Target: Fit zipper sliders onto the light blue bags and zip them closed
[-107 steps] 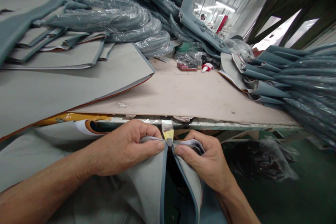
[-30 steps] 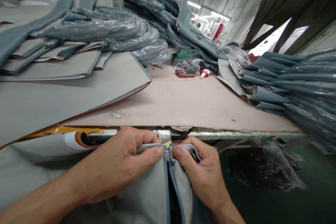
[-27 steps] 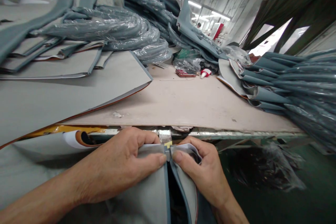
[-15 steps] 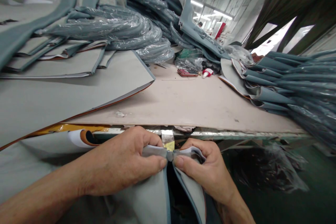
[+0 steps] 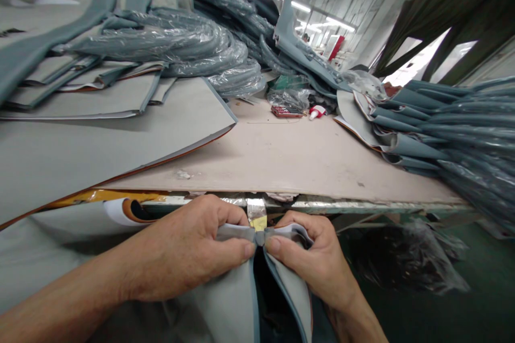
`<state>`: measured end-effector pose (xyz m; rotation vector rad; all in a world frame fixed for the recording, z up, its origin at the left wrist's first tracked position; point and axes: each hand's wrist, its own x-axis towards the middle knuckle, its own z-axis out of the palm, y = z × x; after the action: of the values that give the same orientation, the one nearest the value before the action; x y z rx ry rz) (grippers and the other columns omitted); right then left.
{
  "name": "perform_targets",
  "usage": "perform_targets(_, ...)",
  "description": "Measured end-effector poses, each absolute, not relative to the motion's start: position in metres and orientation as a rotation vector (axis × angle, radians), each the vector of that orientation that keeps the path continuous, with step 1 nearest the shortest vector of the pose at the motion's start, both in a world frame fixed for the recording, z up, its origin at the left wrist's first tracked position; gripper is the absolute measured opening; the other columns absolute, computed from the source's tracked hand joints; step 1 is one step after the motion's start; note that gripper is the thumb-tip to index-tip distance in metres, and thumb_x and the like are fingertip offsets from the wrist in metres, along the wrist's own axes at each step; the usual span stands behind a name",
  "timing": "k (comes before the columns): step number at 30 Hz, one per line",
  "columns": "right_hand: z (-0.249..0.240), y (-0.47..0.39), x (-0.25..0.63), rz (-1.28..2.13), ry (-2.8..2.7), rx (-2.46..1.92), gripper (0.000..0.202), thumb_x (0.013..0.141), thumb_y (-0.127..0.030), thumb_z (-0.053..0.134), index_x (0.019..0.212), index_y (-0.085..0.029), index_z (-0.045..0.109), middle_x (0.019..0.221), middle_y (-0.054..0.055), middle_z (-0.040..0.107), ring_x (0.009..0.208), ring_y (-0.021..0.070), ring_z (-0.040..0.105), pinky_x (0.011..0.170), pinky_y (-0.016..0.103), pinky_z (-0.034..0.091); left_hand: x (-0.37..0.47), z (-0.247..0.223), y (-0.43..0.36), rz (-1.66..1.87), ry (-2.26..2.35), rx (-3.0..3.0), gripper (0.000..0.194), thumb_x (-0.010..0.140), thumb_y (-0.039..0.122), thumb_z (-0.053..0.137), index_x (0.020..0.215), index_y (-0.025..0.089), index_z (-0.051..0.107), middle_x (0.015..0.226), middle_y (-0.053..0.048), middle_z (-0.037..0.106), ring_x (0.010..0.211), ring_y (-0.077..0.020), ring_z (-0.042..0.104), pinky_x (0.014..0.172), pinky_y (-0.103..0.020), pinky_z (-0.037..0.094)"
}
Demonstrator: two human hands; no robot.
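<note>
Grey sheet material with blue-grey edging (image 5: 225,300) hangs at the table's front edge. My left hand (image 5: 193,249) pinches its folded top edge between thumb and fingers. Just to the right, my right hand (image 5: 309,252) pinches the edge of the other flap (image 5: 292,278). Between the two thumbs a small grey piece (image 5: 259,238) joins the edges, and below it a dark gap opens between the flaps. Silver and yellow tape (image 5: 257,214) on the table edge lies directly beyond the hands.
The beige table (image 5: 281,155) bears large grey sheets (image 5: 112,144) at left, plastic-wrapped blue-grey bundles (image 5: 193,45) behind them and another stack (image 5: 422,123) at right. A red calculator-like object (image 5: 286,112) and a red-and-white bottle (image 5: 317,112) lie near the back. Plastic bags (image 5: 418,257) are below right.
</note>
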<state>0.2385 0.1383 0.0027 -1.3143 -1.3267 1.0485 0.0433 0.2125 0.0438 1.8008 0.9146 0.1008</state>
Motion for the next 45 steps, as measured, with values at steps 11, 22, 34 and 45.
perform_targets(11, 0.001, 0.140, 0.238, 1.049, -1.306, -1.270, 0.029, 0.075, -0.032, 0.075, 0.061, -0.014, 0.057, 0.052, -0.005, 0.042, 0.049, 0.0058, 0.029, 0.044, 0.018, 0.024, 0.045, 0.044, 0.213, 0.098, 0.940, 1.789, 0.024, 0.080, 0.040, 0.060, 0.075, 0.017, 0.063, 0.059, 0.005, 0.046, 0.053, -0.0091, 0.037, 0.045, -0.020, 0.025)
perform_targets(22, 0.003, 0.140, 0.235, 0.964, -1.313, -1.283, 0.026, 0.076, -0.032, 0.073, 0.062, -0.013, 0.062, 0.053, -0.004, 0.046, 0.050, 0.0066, 0.033, 0.045, 0.017, 0.027, 0.045, 0.024, 0.209, 0.236, 0.900, 1.549, 0.028, 0.078, 0.045, 0.064, 0.077, 0.017, 0.062, 0.066, 0.004, 0.049, 0.059, -0.0108, 0.038, 0.051, -0.021, 0.028)
perform_targets(34, 0.001, 0.141, 0.233, 0.871, -1.314, -1.270, 0.026, 0.080, -0.032, 0.071, 0.064, -0.013, 0.063, 0.053, -0.005, 0.048, 0.050, 0.0066, 0.036, 0.046, 0.017, 0.030, 0.045, 0.018, 0.207, 0.324, 0.827, 1.417, 0.034, 0.079, 0.050, 0.069, 0.078, 0.016, 0.061, 0.068, 0.004, 0.049, 0.060, -0.0095, 0.038, 0.053, -0.019, 0.030)
perform_targets(45, -0.004, 0.143, 0.237, 0.979, -1.308, -1.275, 0.030, 0.080, -0.037, 0.074, 0.066, -0.014, 0.062, 0.057, -0.004, 0.047, 0.053, 0.0078, 0.035, 0.049, 0.019, 0.029, 0.047, 0.025, 0.208, 0.274, 0.879, 1.493, 0.030, 0.077, 0.045, 0.066, 0.075, 0.017, 0.057, 0.064, 0.005, 0.044, 0.058, -0.0097, 0.033, 0.052, -0.021, 0.025)
